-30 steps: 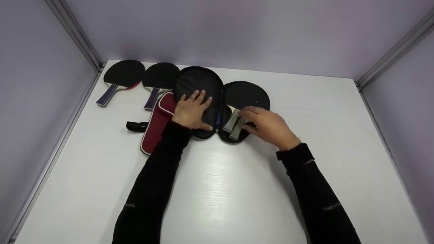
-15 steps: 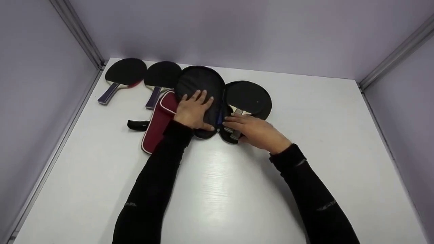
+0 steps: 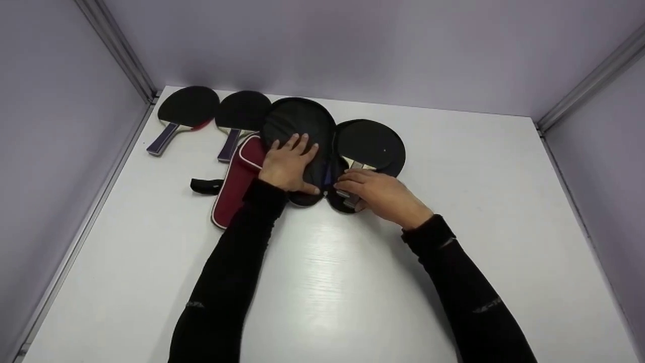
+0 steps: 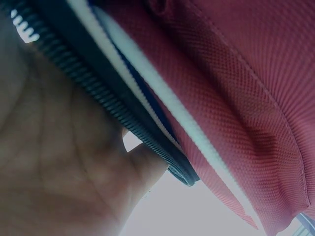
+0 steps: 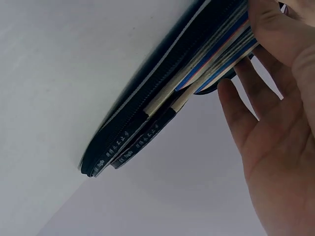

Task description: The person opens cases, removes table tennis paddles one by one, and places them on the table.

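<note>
My left hand lies spread on the left half of an unzipped black bat case. Two table tennis bats lie stacked in the case's right half. Across their handles goes my right hand, holding them between fingers and thumb; it hides most of the handles. The right wrist view shows the thumb at the handles and the black edge tape of the bats. In the left wrist view, the case's zipper edge runs beside my left palm, close to a red case.
Two more bats with black faces and purple handles lie at the back left. The red case with white piping lies partly under the left forearm, a black strap at its left. Walls stand behind and at both sides.
My right hand has moved left and down from one bat handle to lie across both handles. The left hand keeps its place on the case.
</note>
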Motion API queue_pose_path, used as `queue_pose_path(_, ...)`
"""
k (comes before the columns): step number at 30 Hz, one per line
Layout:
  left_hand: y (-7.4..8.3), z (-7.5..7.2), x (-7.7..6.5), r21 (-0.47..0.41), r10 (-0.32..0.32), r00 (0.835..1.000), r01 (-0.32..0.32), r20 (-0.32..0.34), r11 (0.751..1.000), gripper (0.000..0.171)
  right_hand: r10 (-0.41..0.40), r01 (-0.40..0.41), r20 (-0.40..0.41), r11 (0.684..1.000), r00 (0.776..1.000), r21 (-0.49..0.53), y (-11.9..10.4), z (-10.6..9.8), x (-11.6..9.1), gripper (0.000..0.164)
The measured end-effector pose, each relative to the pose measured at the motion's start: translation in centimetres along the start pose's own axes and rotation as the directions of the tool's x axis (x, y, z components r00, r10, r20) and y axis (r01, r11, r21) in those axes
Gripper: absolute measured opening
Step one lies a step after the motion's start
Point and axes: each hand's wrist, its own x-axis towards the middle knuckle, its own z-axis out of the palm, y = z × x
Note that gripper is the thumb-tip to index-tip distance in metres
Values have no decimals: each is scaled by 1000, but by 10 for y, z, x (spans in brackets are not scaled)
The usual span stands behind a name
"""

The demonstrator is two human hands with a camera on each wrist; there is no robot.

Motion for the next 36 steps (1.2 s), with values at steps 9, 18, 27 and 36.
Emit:
queue_pose_path(9, 0, 1, 1, 5, 7, 1000, -7, -4, 1000, 128, -22, 19, -49, 998, 999, -57, 6, 3, 0, 53)
queue_pose_path(18, 1, -2, -3, -6, 13, 1000, -13, -5, 1000, 127, -42, 32, -98, 994, 994, -100, 10, -3, -4, 40)
queue_pose_path(27, -1, -1, 0, 3, 9, 1000, -9, 5, 1000, 129, -40, 19, -208, 994, 977, -104, 16, -16, -10, 33)
queue_pose_path(36, -3, 2, 2, 1, 11, 1000, -11, -7, 1000, 129, -35, 12, -336, 998, 941, -69, 24, -23, -14, 36)
